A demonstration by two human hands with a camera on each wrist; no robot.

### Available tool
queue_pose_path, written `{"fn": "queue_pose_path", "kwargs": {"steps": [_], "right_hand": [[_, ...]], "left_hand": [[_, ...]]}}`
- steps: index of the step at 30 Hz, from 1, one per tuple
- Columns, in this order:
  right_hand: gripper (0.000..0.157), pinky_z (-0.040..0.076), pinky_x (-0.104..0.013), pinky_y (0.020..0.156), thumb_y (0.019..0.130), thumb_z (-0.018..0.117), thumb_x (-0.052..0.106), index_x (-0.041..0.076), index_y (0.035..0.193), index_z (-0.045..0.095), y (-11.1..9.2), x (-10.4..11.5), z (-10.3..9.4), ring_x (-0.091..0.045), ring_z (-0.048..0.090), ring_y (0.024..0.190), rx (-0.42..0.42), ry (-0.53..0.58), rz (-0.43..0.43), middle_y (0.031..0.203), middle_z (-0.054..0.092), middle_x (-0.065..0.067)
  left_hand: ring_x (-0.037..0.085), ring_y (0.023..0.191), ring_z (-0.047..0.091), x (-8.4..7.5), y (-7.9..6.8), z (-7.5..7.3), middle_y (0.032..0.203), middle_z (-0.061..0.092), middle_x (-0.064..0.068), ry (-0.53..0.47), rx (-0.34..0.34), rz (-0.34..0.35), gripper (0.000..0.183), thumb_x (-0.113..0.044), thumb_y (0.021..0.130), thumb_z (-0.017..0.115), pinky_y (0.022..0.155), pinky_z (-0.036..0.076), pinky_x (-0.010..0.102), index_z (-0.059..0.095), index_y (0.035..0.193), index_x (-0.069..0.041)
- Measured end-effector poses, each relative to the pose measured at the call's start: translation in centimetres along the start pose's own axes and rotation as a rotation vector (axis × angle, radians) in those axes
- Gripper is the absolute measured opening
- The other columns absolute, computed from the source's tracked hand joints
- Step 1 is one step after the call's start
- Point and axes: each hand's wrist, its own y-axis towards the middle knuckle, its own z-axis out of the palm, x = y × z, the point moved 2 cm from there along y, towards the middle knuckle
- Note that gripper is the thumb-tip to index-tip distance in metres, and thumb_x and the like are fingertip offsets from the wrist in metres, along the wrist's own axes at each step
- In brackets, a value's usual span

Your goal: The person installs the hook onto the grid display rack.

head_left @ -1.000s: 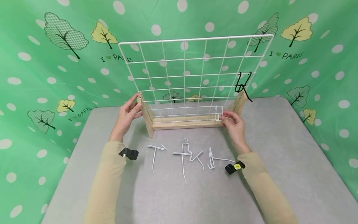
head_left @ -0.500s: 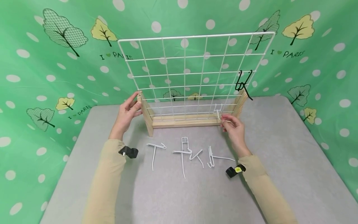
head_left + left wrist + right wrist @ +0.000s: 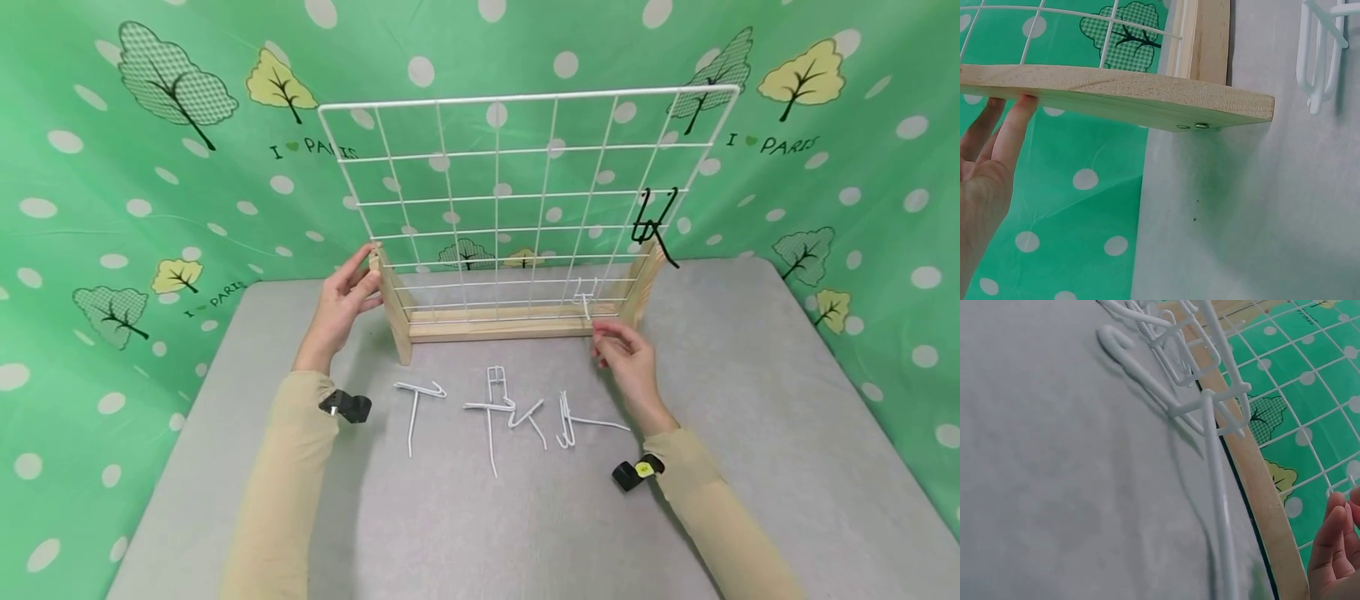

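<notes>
Head view: right hand (image 3: pixel 628 358) pinches white hook (image 3: pixel 586 305) ahead of it; left hand (image 3: pixel 337 310) touches wooden stand (image 3: pixel 393 312).

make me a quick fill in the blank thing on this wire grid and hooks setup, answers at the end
1. The higher hook on the wire grid is ____ in colour.
2. The lower hook on the grid is nearest to the person's ____ hand.
3. The left hand touches a side panel made of ____.
4. After "I" and a heart, the lettering on the green backdrop reads ____.

Missing words: black; right; wood; PARIS.
</notes>
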Motion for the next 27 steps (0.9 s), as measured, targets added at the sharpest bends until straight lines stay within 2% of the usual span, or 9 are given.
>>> {"fn": "queue_pose_path", "kwargs": {"steps": [3,6,12,15,18,19,22,27], "right_hand": [[0.024,0.047,-0.018,0.048,0.085,0.056,-0.016,-0.017,0.109,0.060,-0.2,-0.2,-0.1,-0.013,0.061,0.061,0.021,-0.013,0.014,0.087,0.066,-0.016],[0.022,0.048,-0.019,0.048,0.087,0.057,-0.015,-0.017,0.109,0.060,-0.5,-0.5,-0.1,-0.013,0.061,0.061,0.043,-0.024,0.027,0.088,0.066,-0.015],[0.021,0.048,-0.020,0.047,0.087,0.059,-0.015,-0.018,0.108,0.060,-0.8,-1.0,0.0,-0.013,0.061,0.060,0.085,-0.031,0.013,0.087,0.065,-0.018],[0.020,0.049,-0.022,0.047,0.089,0.061,-0.011,-0.018,0.107,0.060,-0.9,-1.0,0.2,-0.014,0.061,0.061,0.132,-0.052,0.005,0.086,0.064,-0.019],[0.023,0.049,-0.023,0.048,0.090,0.063,-0.006,-0.019,0.108,0.059,-0.9,-0.8,0.6,-0.016,0.062,0.062,0.206,-0.076,0.004,0.087,0.062,-0.024],[0.023,0.050,-0.023,0.049,0.090,0.064,-0.005,-0.018,0.109,0.059,-0.9,-0.7,0.7,-0.016,0.062,0.063,0.237,-0.088,0.003,0.089,0.061,-0.026],[0.024,0.051,-0.025,0.051,0.090,0.063,-0.005,-0.017,0.111,0.060,-0.8,-0.1,1.0,-0.019,0.064,0.067,0.335,-0.135,0.005,0.093,0.059,-0.031],[0.023,0.054,-0.028,0.056,0.091,0.063,-0.003,-0.013,0.112,0.061,-0.7,-0.1,0.9,-0.022,0.065,0.072,0.524,-0.241,-0.009,0.091,0.062,-0.031]], "left_hand": [[0.027,0.113,0.058,0.0,0.0,0.0,0.146,0.037,0.027,0.006,0.002,0.004,0.053,-0.017,0.101,0.052,0.084,0.055,0.026,0.035,0.150,-0.009],[0.029,0.114,0.057,0.0,0.0,-0.1,0.146,0.037,0.026,0.011,0.002,0.005,0.053,-0.018,0.101,0.052,0.084,0.055,0.026,0.034,0.150,-0.009],[0.037,0.119,0.053,0.0,0.1,0.0,0.146,0.036,0.027,0.013,-0.004,-0.009,0.053,-0.017,0.102,0.052,0.085,0.054,0.027,0.033,0.151,-0.008],[0.042,0.120,0.050,-0.1,0.1,0.0,0.146,0.036,0.027,0.019,-0.005,-0.017,0.053,-0.016,0.102,0.051,0.086,0.054,0.028,0.033,0.151,-0.007],[0.044,0.121,0.048,-0.1,0.0,0.1,0.146,0.036,0.027,0.017,-0.003,-0.015,0.054,-0.017,0.101,0.052,0.086,0.054,0.029,0.033,0.151,-0.008],[0.041,0.120,0.051,0.0,0.1,0.1,0.146,0.035,0.028,0.014,-0.003,-0.013,0.054,-0.018,0.101,0.053,0.086,0.054,0.028,0.034,0.150,-0.009],[0.040,0.120,0.051,0.0,0.0,0.0,0.147,0.035,0.028,0.010,-0.001,-0.011,0.054,-0.019,0.101,0.053,0.085,0.054,0.027,0.034,0.151,-0.009],[0.037,0.117,0.054,0.0,0.0,-0.1,0.146,0.036,0.026,0.017,-0.002,-0.018,0.055,-0.019,0.101,0.053,0.084,0.054,0.027,0.033,0.151,-0.009]]}}
